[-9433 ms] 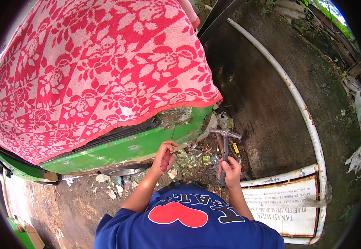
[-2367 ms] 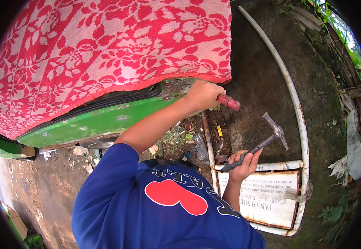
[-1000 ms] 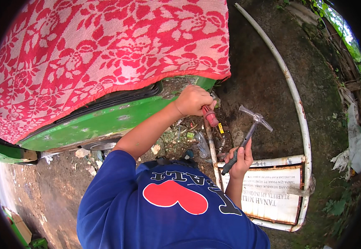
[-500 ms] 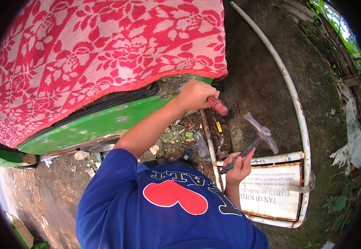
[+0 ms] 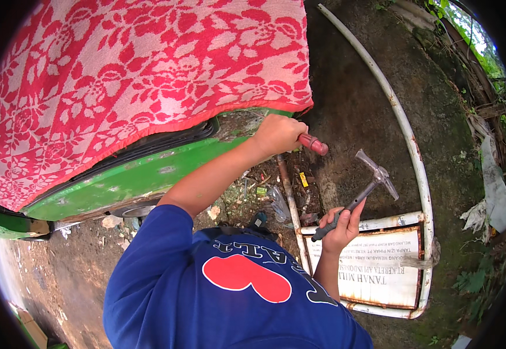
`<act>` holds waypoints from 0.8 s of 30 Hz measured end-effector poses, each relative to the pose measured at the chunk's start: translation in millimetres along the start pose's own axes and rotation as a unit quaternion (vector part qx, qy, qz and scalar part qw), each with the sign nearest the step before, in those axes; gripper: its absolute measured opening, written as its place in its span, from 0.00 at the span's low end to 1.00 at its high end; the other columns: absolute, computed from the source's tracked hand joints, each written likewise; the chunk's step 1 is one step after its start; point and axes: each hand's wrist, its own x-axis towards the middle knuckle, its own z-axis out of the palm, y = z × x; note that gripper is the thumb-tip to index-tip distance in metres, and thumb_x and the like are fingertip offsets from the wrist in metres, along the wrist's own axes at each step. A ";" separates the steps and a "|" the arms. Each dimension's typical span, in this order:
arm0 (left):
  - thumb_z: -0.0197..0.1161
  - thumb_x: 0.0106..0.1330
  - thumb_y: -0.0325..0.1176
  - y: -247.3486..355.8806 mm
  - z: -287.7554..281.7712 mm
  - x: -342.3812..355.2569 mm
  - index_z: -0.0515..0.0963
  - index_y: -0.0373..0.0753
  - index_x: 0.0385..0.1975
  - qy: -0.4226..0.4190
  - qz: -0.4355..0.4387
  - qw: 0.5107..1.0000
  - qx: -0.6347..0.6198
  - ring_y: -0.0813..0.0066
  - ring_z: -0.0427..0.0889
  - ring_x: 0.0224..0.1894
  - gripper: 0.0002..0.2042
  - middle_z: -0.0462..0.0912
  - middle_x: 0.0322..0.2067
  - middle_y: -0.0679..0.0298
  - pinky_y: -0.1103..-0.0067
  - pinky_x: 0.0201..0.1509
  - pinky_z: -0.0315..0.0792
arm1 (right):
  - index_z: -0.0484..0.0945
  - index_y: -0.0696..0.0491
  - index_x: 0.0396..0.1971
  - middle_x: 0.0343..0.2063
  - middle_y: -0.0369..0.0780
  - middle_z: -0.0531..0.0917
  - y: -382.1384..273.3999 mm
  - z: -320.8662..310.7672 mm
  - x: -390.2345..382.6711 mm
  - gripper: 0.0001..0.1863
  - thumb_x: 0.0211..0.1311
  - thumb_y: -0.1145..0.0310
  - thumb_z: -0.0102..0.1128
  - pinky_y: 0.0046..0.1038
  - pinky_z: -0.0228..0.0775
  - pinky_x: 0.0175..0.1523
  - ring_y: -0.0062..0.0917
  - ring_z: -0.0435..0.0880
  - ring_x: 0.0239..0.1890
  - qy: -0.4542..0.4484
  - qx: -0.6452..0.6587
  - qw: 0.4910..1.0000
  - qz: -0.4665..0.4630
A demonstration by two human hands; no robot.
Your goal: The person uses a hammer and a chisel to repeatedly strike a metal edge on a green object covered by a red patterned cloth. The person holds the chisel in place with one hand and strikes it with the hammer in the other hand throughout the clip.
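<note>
My left hand (image 5: 278, 137) is closed around a tool with a red, rounded handle (image 5: 314, 144). The handle's butt sticks out to the right of my fist; the tool's other end is hidden. This hand is at the corner of a green vehicle body panel (image 5: 171, 168), by a scraped, rusty patch (image 5: 238, 125). Lower and to the right, my right hand (image 5: 342, 230) grips a hammer (image 5: 376, 179) by its dark handle. The hammer's grey metal head points up and right, apart from the red handle.
A red and pink floral cloth (image 5: 166, 70) covers the vehicle's top. On the right, a rusty white pipe frame (image 5: 411, 139) holds a white sign board (image 5: 381, 270). Litter and a yellow packet (image 5: 303, 179) lie on the ground between vehicle and frame.
The hammer has moved slightly right, and its head is now sharper. My left hand has shifted a little right, with the red handle tilted less downward.
</note>
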 end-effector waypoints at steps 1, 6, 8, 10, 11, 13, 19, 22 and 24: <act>0.66 0.50 0.37 1.2 2.2 1.6 0.79 0.47 0.24 0.003 0.001 1.000 0.005 0.61 0.83 0.28 0.05 0.81 0.22 0.65 0.64 0.29 0.74 | 0.54 0.56 0.71 0.20 0.37 0.73 5.2 -3.7 1.2 0.28 0.74 0.71 0.45 0.20 0.68 0.24 0.16 0.70 0.19 -0.037 -0.026 0.999 0.018; 0.65 0.49 0.37 -0.1 6.0 0.8 0.79 0.48 0.22 0.005 0.020 1.000 0.006 0.62 0.82 0.26 0.04 0.80 0.20 0.65 0.66 0.28 0.73 | 0.52 0.52 0.72 0.20 0.37 0.72 10.3 -12.8 13.1 0.29 0.75 0.69 0.44 0.22 0.70 0.23 0.17 0.71 0.18 -0.062 -0.059 0.994 0.069; 0.66 0.49 0.37 -1.6 2.6 -4.1 0.79 0.48 0.22 -0.010 0.015 1.000 -0.004 0.62 0.82 0.27 0.04 0.80 0.20 0.65 0.66 0.28 0.72 | 0.51 0.51 0.72 0.20 0.37 0.72 8.3 -18.2 17.0 0.29 0.75 0.69 0.44 0.22 0.70 0.22 0.17 0.70 0.17 -0.041 -0.033 0.997 0.061; 0.66 0.49 0.36 -0.7 -1.1 -4.4 0.78 0.48 0.22 -0.017 0.021 1.000 -0.008 0.62 0.82 0.27 0.04 0.80 0.20 0.66 0.66 0.28 0.72 | 0.51 0.49 0.73 0.19 0.37 0.71 9.3 -23.6 22.1 0.29 0.75 0.68 0.44 0.23 0.70 0.21 0.17 0.70 0.18 -0.027 -0.040 0.997 0.056; 0.66 0.48 0.36 0.4 -2.3 -3.8 0.78 0.48 0.22 -0.018 0.027 0.999 -0.006 0.62 0.82 0.27 0.04 0.80 0.20 0.66 0.66 0.28 0.72 | 0.51 0.48 0.73 0.19 0.36 0.70 10.4 -24.8 24.4 0.29 0.75 0.68 0.44 0.23 0.70 0.20 0.18 0.70 0.18 -0.021 -0.043 0.997 0.054; 0.66 0.48 0.36 2.3 -2.7 -3.1 0.78 0.48 0.22 -0.025 0.032 0.999 -0.004 0.62 0.82 0.27 0.04 0.80 0.20 0.66 0.66 0.28 0.72 | 0.52 0.49 0.73 0.19 0.37 0.71 13.8 -24.7 25.0 0.29 0.75 0.68 0.44 0.23 0.70 0.21 0.18 0.70 0.18 -0.020 -0.041 0.997 0.068; 0.66 0.48 0.35 2.1 -3.7 0.1 0.78 0.47 0.21 -0.034 0.021 0.999 -0.003 0.61 0.82 0.27 0.04 0.80 0.21 0.65 0.65 0.29 0.73 | 0.52 0.50 0.72 0.20 0.37 0.71 17.9 -19.0 21.0 0.29 0.75 0.69 0.44 0.22 0.70 0.22 0.18 0.70 0.17 -0.042 -0.039 0.992 0.110; 0.65 0.48 0.36 2.4 -5.3 5.4 0.78 0.46 0.22 -0.040 0.006 0.999 0.008 0.60 0.82 0.27 0.04 0.81 0.21 0.64 0.65 0.29 0.73 | 0.52 0.50 0.72 0.20 0.37 0.71 15.5 -19.7 18.4 0.29 0.75 0.68 0.45 0.22 0.70 0.22 0.18 0.70 0.17 -0.046 -0.016 0.995 0.092; 0.65 0.49 0.37 3.2 -4.5 8.3 0.79 0.46 0.22 -0.057 -0.005 0.998 0.017 0.59 0.82 0.27 0.04 0.81 0.21 0.63 0.65 0.29 0.73 | 0.53 0.51 0.72 0.20 0.37 0.71 12.4 -18.0 14.2 0.29 0.75 0.68 0.45 0.22 0.69 0.22 0.18 0.70 0.17 -0.026 0.039 0.998 0.049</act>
